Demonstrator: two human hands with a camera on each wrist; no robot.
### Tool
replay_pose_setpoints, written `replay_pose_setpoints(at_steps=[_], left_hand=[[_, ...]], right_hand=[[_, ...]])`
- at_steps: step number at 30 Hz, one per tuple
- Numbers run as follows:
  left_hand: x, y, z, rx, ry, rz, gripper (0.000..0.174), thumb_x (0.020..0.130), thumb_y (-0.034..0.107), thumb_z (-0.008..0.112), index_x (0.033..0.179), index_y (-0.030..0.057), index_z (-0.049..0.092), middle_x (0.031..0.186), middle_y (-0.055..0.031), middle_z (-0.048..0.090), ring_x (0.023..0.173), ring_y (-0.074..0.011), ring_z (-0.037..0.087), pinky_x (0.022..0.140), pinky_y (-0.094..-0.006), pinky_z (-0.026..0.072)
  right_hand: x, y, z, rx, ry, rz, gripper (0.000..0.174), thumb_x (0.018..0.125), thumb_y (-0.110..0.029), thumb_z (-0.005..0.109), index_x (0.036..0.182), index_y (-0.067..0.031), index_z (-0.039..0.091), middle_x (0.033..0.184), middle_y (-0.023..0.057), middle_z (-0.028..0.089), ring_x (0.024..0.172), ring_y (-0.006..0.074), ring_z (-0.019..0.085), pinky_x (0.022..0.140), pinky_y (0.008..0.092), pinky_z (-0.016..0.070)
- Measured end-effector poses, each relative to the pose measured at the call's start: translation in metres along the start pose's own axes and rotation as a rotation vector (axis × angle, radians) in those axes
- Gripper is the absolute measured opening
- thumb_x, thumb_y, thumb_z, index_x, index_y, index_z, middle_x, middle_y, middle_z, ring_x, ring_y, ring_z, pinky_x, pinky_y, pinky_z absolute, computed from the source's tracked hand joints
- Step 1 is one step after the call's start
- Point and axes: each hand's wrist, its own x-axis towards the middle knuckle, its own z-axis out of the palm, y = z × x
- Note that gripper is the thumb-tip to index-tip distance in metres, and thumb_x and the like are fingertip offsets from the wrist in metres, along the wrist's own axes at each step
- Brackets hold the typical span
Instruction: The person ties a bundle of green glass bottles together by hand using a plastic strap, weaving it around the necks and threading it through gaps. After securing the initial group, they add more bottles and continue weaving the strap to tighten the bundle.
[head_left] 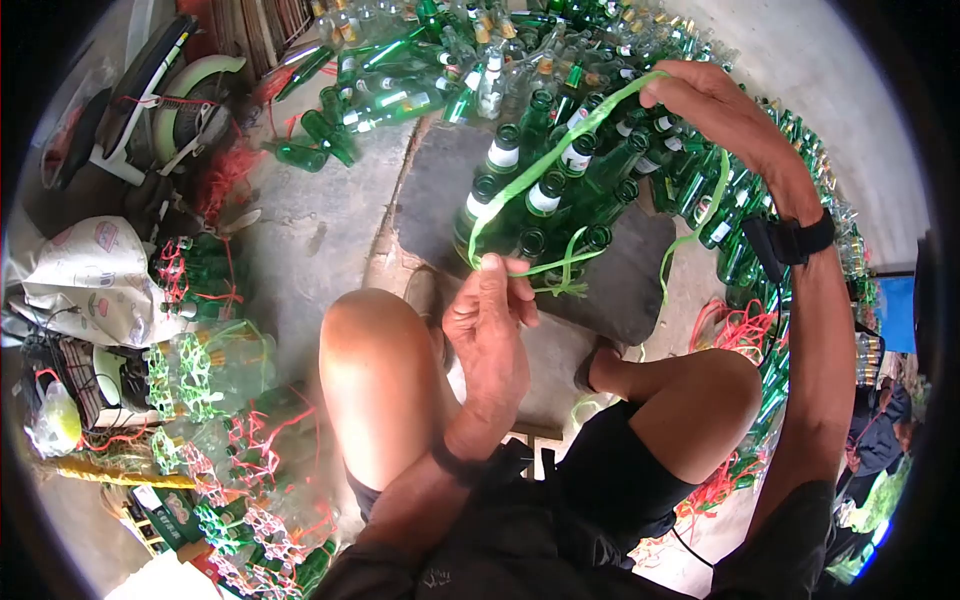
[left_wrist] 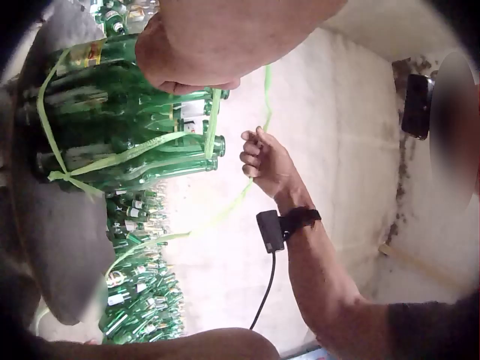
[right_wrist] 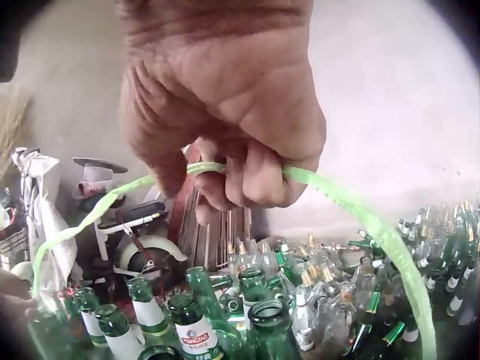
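Note:
A cluster of green glass beer bottles (head_left: 545, 195) stands upright on a dark slab (head_left: 430, 170) between the person's feet. Light green plastic twine (head_left: 575, 130) runs round the cluster low down, as the left wrist view shows, and crosses itself in a knot (left_wrist: 61, 177). My left hand (head_left: 490, 325) pinches the twine between thumb and fingers close to the bottle necks at the near side. Raised beyond the far right of the cluster, my right hand (head_left: 705, 105) grips the same twine in curled fingers (right_wrist: 262, 176). From there a loose tail (head_left: 712, 205) hangs down.
Many more green and clear bottles (head_left: 725, 190) are piled along the wall at the back and right. Red twine (head_left: 735, 325) lies in tangles. At left are a scooter-like vehicle (head_left: 185, 110), a printed white sack (head_left: 95, 280) and netted bottle bundles (head_left: 210, 365).

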Motion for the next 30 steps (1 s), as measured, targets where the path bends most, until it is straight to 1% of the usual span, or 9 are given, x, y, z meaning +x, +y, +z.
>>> replay_pose_setpoints(at_steps=[1, 5, 6, 7, 10, 13, 19, 24, 30], left_hand=[[0.002, -0.001, -0.001, 0.0, 0.003, 0.002, 0.03, 0.109, 0.026, 0.054, 0.095, 0.0053, 0.071, 0.076, 0.0, 0.06, 0.061, -0.0064, 0.046, 0.055, -0.0236, 0.0359], [0.008, 0.0, -0.002, -0.029, 0.06, -0.021, 0.031, 0.108, 0.028, 0.056, 0.092, 0.0061, 0.071, 0.073, -0.0001, 0.06, 0.059, -0.0067, 0.045, 0.054, -0.0237, 0.036], [0.009, 0.001, -0.003, -0.032, 0.078, -0.039, 0.031, 0.108, 0.028, 0.056, 0.091, 0.0065, 0.07, 0.071, -0.0002, 0.059, 0.058, -0.0068, 0.045, 0.054, -0.0238, 0.0359], [0.01, 0.001, -0.003, -0.034, 0.083, -0.037, 0.031, 0.108, 0.028, 0.056, 0.091, 0.0065, 0.07, 0.071, -0.0002, 0.059, 0.058, -0.0068, 0.045, 0.054, -0.0238, 0.0359], [0.014, 0.0, -0.004, -0.035, 0.09, -0.031, 0.032, 0.108, 0.03, 0.057, 0.089, 0.0071, 0.07, 0.07, -0.0006, 0.059, 0.056, -0.0074, 0.045, 0.053, -0.0239, 0.0361], [0.017, 0.0, -0.004, -0.032, 0.121, -0.045, 0.033, 0.108, 0.03, 0.057, 0.087, 0.0073, 0.069, 0.069, 0.0, 0.058, 0.055, -0.0071, 0.042, 0.052, -0.0241, 0.0336], [0.023, 0.002, -0.002, -0.002, 0.129, -0.037, 0.034, 0.108, 0.029, 0.056, 0.085, 0.0078, 0.068, 0.065, 0.0021, 0.053, 0.052, -0.0056, 0.035, 0.05, -0.0239, 0.0276], [0.028, 0.002, -0.001, 0.013, 0.133, -0.064, 0.035, 0.108, 0.03, 0.056, 0.082, 0.0081, 0.065, 0.063, 0.0033, 0.05, 0.052, -0.0046, 0.034, 0.049, -0.0225, 0.0251], [0.035, -0.002, -0.005, 0.013, 0.115, -0.083, 0.039, 0.108, 0.032, 0.057, 0.08, 0.0066, 0.068, 0.059, 0.0035, 0.048, 0.051, -0.0057, 0.038, 0.048, -0.0241, 0.0287]], right_hand=[[0.01, -0.001, 0.003, -0.098, -0.016, -0.105, 0.038, 0.098, -0.041, 0.061, 0.097, -0.0035, 0.067, 0.077, -0.0025, 0.051, 0.073, 0.0091, 0.046, 0.064, 0.0291, 0.0368], [0.033, -0.011, 0.013, -0.077, -0.124, -0.112, 0.038, 0.097, -0.038, 0.059, 0.098, -0.0002, 0.063, 0.08, 0.0014, 0.052, 0.076, 0.0129, 0.048, 0.068, 0.0316, 0.0393], [0.021, -0.03, 0.022, -0.034, 0.025, -0.073, 0.037, 0.098, -0.037, 0.057, 0.098, -0.0004, 0.063, 0.083, 0.003, 0.054, 0.08, 0.0145, 0.05, 0.072, 0.0323, 0.042], [0.026, -0.031, 0.02, -0.034, 0.02, -0.076, 0.037, 0.098, -0.037, 0.057, 0.098, -0.0004, 0.063, 0.083, 0.003, 0.054, 0.08, 0.0145, 0.05, 0.072, 0.0323, 0.042], [0.046, -0.026, 0.018, -0.036, -0.153, -0.036, 0.036, 0.101, -0.035, 0.054, 0.097, -0.0006, 0.063, 0.091, 0.0055, 0.061, 0.087, 0.0155, 0.056, 0.078, 0.0329, 0.0456], [0.067, -0.013, 0.029, -0.021, -0.204, -0.222, 0.034, 0.102, -0.031, 0.053, 0.095, -0.0013, 0.066, 0.092, 0.0065, 0.066, 0.088, 0.0169, 0.061, 0.08, 0.0334, 0.0481], [0.091, 0.001, 0.054, -0.097, -0.127, -0.315, 0.032, 0.101, -0.027, 0.058, 0.089, 0.0005, 0.07, 0.08, 0.0072, 0.069, 0.079, 0.0173, 0.063, 0.073, 0.0353, 0.0494], [0.105, 0.013, 0.07, -0.143, -0.112, -0.369, 0.035, 0.098, -0.025, 0.062, 0.077, 0.0034, 0.063, 0.062, 0.0091, 0.059, 0.059, 0.0174, 0.055, 0.058, 0.039, 0.0446], [0.115, 0.02, 0.077, -0.226, -0.123, -0.236, 0.039, 0.094, -0.026, 0.067, 0.07, 0.0032, 0.058, 0.057, 0.0098, 0.05, 0.054, 0.0181, 0.05, 0.055, 0.0406, 0.0417]])
